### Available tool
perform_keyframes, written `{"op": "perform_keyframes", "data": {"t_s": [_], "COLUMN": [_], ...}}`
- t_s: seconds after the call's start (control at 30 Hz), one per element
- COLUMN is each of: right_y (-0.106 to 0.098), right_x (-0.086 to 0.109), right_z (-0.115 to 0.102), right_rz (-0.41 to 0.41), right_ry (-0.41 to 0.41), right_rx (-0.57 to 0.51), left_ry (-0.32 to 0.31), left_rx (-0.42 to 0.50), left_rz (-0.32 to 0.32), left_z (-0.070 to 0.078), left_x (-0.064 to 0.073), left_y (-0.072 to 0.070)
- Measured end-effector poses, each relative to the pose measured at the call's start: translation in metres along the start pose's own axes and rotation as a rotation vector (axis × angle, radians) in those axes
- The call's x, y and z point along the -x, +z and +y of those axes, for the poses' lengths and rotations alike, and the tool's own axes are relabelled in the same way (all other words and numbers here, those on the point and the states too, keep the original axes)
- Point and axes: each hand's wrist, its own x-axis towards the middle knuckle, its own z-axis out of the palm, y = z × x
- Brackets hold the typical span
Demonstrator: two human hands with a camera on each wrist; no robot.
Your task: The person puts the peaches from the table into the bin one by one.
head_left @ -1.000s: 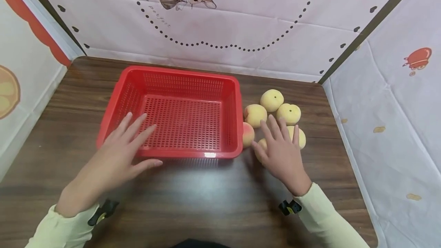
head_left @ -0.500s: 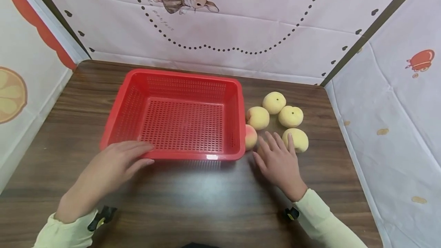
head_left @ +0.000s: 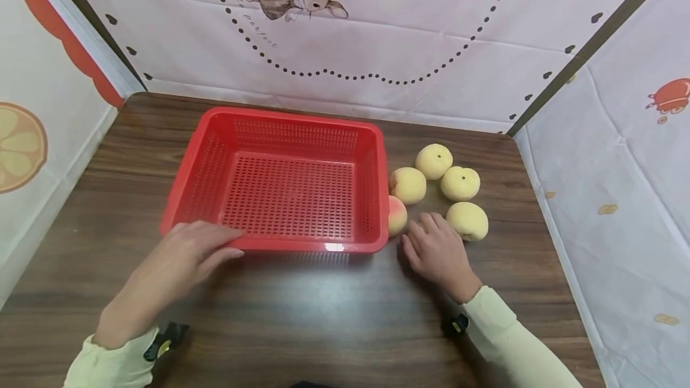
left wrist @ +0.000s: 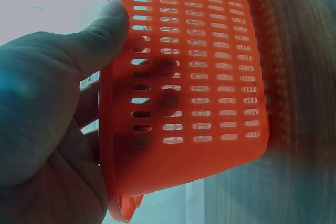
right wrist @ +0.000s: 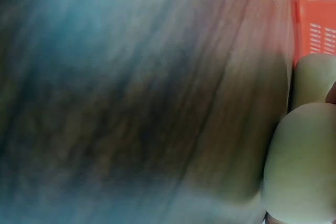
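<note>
A red slotted plastic basket [head_left: 302,245] stands on the table with nothing in it. My left hand [head_left: 180,259] grips its near rim towards the left corner. In the left wrist view the thumb [left wrist: 107,30] lies on the outer wall, and the other fingers reach over the rim, showing dark through the slots. My right hand [head_left: 439,256] curls over a pale yellow peach [right wrist: 302,166], mostly hidden beneath it in the head view. Just left of that hand, a pink-blushed peach [head_left: 397,216] sits against the basket's right side. Another peach [head_left: 467,221] lies at the hand's right.
Farther back on the right are more peaches: one by the basket [head_left: 408,185], one behind it [head_left: 433,161] and one to the right [head_left: 460,183]. Printed cloth walls [head_left: 399,29] enclose the dark wooden table [head_left: 312,316] at the back and sides.
My left hand has come down from above the basket and taken hold of its near rim. The right hand has lowered, its spread fingers now curled over a peach. The head view has shifted slightly.
</note>
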Motion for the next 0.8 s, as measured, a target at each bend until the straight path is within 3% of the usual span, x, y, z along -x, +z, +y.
{"op": "perform_keyframes", "data": {"t_s": [0.8], "right_y": [0.0012], "right_x": [-0.0006], "right_z": [0.0035], "right_rz": [0.14], "right_ry": [-0.029], "right_rx": [-0.042], "left_ry": [0.05], "left_rx": [-0.001], "left_rz": [0.08], "left_z": [-0.0027], "left_x": [0.0027], "left_y": [0.0087]}}
